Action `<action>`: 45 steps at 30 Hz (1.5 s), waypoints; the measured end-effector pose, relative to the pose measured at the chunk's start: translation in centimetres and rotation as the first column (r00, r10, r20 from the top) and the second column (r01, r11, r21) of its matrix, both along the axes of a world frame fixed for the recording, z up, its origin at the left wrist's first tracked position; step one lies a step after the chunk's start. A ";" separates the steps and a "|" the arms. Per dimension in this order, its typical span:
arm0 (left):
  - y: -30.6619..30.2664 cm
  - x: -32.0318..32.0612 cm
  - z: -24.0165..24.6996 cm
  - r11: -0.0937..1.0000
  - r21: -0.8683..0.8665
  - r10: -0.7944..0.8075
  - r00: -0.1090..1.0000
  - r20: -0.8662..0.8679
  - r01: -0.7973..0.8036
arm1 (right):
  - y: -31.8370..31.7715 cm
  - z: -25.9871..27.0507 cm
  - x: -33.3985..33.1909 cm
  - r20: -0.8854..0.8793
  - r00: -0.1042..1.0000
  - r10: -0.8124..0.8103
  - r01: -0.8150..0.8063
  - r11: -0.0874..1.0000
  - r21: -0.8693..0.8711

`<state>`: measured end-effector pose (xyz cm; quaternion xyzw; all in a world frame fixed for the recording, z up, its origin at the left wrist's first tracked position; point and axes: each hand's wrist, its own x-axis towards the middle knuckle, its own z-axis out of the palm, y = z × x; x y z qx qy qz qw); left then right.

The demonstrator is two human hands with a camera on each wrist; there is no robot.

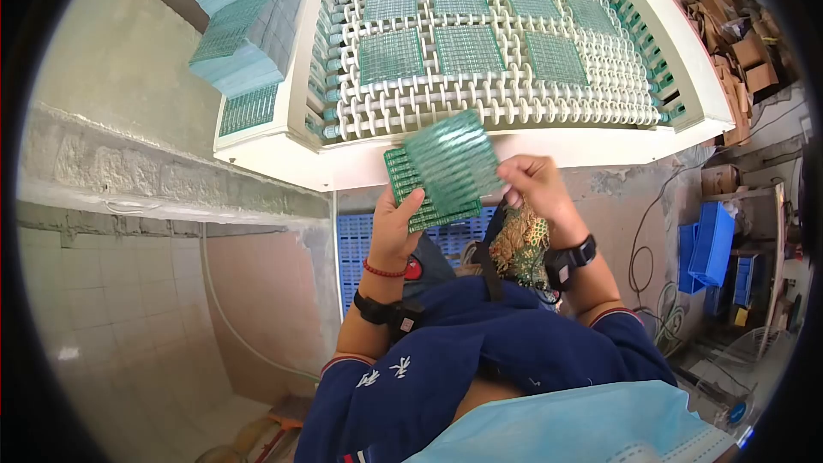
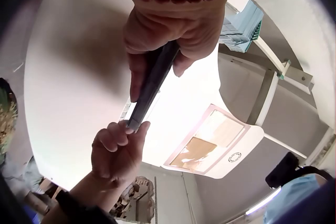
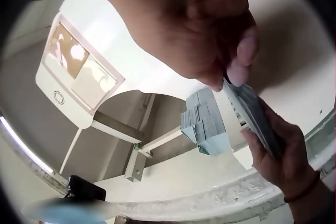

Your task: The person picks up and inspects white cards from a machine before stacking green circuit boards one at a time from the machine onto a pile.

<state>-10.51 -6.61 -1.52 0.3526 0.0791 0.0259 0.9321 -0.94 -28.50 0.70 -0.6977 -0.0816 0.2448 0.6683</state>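
Note:
My left hand (image 1: 396, 225) grips a stack of green circuit board panels (image 1: 401, 173) in front of the machine, thumb over the near edge. Above that stack a single panel (image 1: 453, 163) is fanned out at an angle. My right hand (image 1: 542, 190) pinches this panel by its right edge between thumb and fingers. In the left wrist view the stack (image 2: 155, 83) appears edge-on as a dark slab, with the right hand (image 2: 118, 153) at its far end. The right wrist view shows the left hand (image 3: 286, 155) round the other end.
Several panels (image 1: 390, 56) lie in rows on the machine's white roller conveyor (image 1: 506, 110), just beyond the hands. Tall piles of panels with bluish edges (image 1: 249, 26) stand at its left. Blue crates (image 1: 710, 244) and cardboard scraps (image 1: 729, 43) are on the right.

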 end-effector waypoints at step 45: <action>5.1 -4.0 -0.7 0.978 -0.166 -0.088 0.972 0.220 0.126 | -17.1 2.9 15.3 -0.198 0.841 -0.504 0.538 0.734 0.414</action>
